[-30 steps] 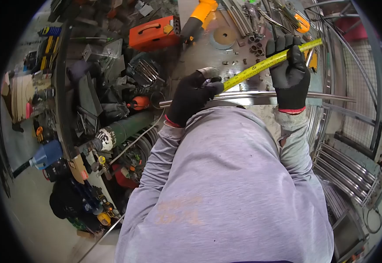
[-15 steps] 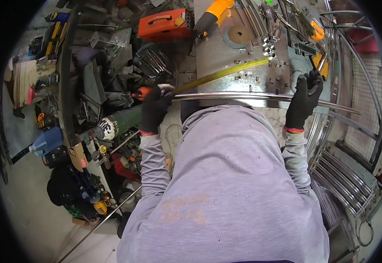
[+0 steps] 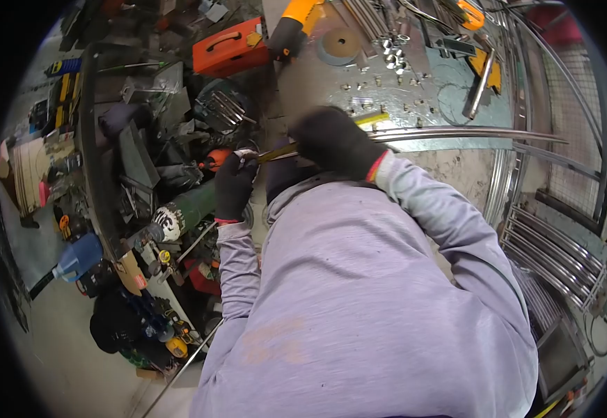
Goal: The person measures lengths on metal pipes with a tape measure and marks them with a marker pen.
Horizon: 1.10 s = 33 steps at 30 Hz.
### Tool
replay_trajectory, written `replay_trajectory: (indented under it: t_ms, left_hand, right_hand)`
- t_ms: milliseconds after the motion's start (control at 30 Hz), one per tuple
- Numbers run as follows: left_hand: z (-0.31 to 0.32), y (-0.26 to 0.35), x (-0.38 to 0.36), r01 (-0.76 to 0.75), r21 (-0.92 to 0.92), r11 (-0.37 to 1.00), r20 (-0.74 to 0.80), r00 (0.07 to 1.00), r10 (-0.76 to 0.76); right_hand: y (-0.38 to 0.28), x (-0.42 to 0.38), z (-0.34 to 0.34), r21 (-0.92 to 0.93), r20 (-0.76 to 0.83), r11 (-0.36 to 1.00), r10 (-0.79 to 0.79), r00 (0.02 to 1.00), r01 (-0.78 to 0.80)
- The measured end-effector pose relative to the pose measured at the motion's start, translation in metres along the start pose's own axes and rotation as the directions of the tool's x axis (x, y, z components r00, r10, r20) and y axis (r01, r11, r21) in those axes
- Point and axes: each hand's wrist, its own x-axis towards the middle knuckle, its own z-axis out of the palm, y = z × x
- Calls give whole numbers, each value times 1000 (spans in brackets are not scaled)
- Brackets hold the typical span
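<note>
Head view, and the left hand [image 3: 236,187], black-gloved, has its fingers closed around the tape measure [image 3: 246,152], a sliver of the case showing at the top of the glove. Out of it runs the yellow blade [image 3: 373,119], slanting up to the right, and right over the middle of it sits the right hand [image 3: 337,143], gloved too, blurred and seen from the back! Are those fingers clamped on the blade? Cannot tell from here; they are hidden. The blade's far end pokes out beyond the glove, over the worktable [image 3: 303,83]. Close by, long polished metal tubing [image 3: 456,132] stretches along the table's near edge, passing behind the right hand and reaching out past the table to the right.

Further up the tabletop: a scatter of small metal pieces, a cluster of short tube offcuts [image 3: 394,57], a round disc [image 3: 340,44], and an orange-and-black power tool [image 3: 291,31] at the upper left. Over on the right, a short tube [image 3: 481,85] lies at a slant beside a yellow-orange object. Left of the table, a red-orange toolbox [image 3: 227,50]; lower down, near the left hand, a green cylinder [image 3: 195,209] lies tilted among the clutter.
</note>
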Motion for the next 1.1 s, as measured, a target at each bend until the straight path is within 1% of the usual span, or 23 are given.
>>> replay_trajectory:
  t_ms: [33, 100, 167, 233, 267, 333, 367, 433, 467, 500, 533, 567, 600, 667, 700, 767, 800, 867, 900, 967, 1000, 1067, 1100]
  left_hand:
    - [1, 2, 0, -7, -11, 1000, 12, 1000, 7]
    - [-2, 7, 0, 100, -62, 993, 31, 995, -98]
    - [-1, -3, 4, 71, -103, 992, 39, 997, -67]
    - [-3, -8, 4, 107, -199, 974, 34, 994, -103]
    - [-4, -7, 3, 110, -211, 971, 36, 994, -105]
    - [-4, -8, 6, 97, -221, 970, 48, 995, -89]
    - [0, -13, 7, 103, -236, 966, 43, 994, -96]
    - [-6, -31, 10, 238, -338, 910, 129, 970, -206]
    - [-9, -36, 9, 245, -355, 902, 130, 969, -212]
    - [-8, -38, 9, 252, -370, 894, 127, 967, -220]
    - [-7, -38, 9, 241, -381, 893, 102, 971, -218]
    - [-5, -36, 10, 228, -399, 888, 82, 974, -213]
    - [-6, -37, 12, 240, -401, 884, 72, 970, -231]
    - [-8, -41, 16, -14, -242, 970, 22, 1000, 20]
    - [-10, -41, 17, -12, -244, 970, 23, 1000, 18]
    - [-15, -44, 20, 11, -197, 980, 84, 996, 6]
    - [-16, -45, 20, 14, -205, 979, 88, 996, 4]
    - [-18, -48, 16, 162, -448, 879, 125, 985, -117]
    - [-18, -52, 17, 165, -454, 875, 124, 985, -121]
    - [-23, -59, 17, 189, -557, 808, 136, 981, -136]
    - [-28, -62, 14, 193, -554, 810, 133, 981, -142]
    - [-42, -53, 15, 220, -494, 841, 233, 966, -116]
    - [-44, -57, 18, 211, -492, 845, 227, 968, -109]
  right_hand:
    - [-2, -1, 3, -12, 2, 1000, 13, 1000, -13]
    - [-5, -1, 8, -151, 70, 988, 2, 998, 9]
    - [1, 1, 17, -181, 48, 983, 15, 999, -6]
    - [1, -1, 22, -232, 19, 973, -2, 1000, 6]
    - [-2, -2, 24, -238, 30, 971, 0, 1000, 7]
    - [-5, -2, 24, -243, -116, 970, -3, 993, -25]
    - [-5, -3, 21, -249, -99, 968, -8, 995, -17]
    - [-11, -3, 21, -285, -88, 957, 18, 996, -43]
    - [-8, -1, 27, -266, -133, 964, -25, 991, -12]
    - [-17, 1, 23, -289, -135, 957, 1, 991, -40]
    - [-18, 4, 24, -230, -109, 969, 70, 992, -94]
    - [-18, 3, 24, -212, -155, 972, 70, 985, -102]
    - [-19, 2, 25, -213, -151, 969, 94, 984, -125]
    - [-22, -1, 27, -217, -142, 964, 124, 982, -153]
    - [-23, -3, 28, -240, -147, 958, 126, 981, -159]
    - [-22, -1, 29, -269, -151, 949, 129, 980, -167]
    - [-21, 0, 29, -281, -165, 946, 121, 979, -164]
    - [-24, 1, 30, -292, -182, 940, 126, 975, -175]
    - [-24, 1, 30, -295, -174, 940, 124, 977, -172]
    - [-27, 1, 32, -291, -150, 926, 205, 967, -241]
    - [-29, 0, 32, -305, -161, 915, 222, 962, -263]
    - [-31, -2, 34, -311, -173, 913, 219, 960, -265]
    - [-31, -2, 33, -329, -183, 907, 214, 960, -265]
